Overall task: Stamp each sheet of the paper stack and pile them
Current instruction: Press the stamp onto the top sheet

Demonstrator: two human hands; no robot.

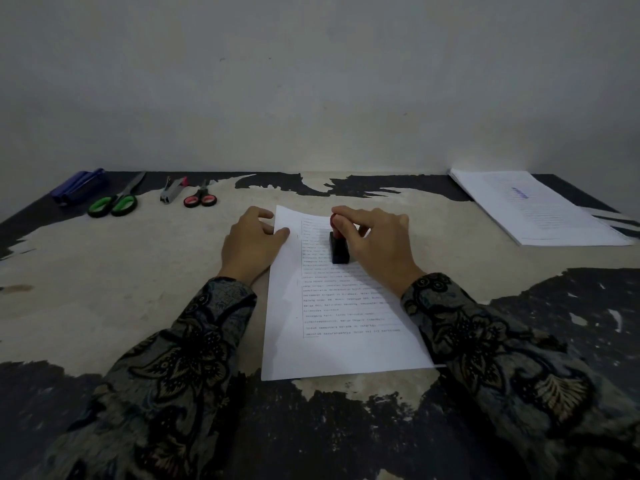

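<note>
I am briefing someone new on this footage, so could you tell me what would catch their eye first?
Mid-table, the right hand presses a black stamp with a red knob onto a printed sheet, while the left hand holds down the sheet's left edge. A stack of papers lies at the far right, and green scissors at the far left.

Both arms in long sleeves, left sleeve (180,358) & right sleeve (491,348), same dark batik-type fabric: black ground w/ big floral and leaf motifs in tan/olive, bits of muted teal; cuffs end at wrists, both hands bare, no rings or watch seen
</note>
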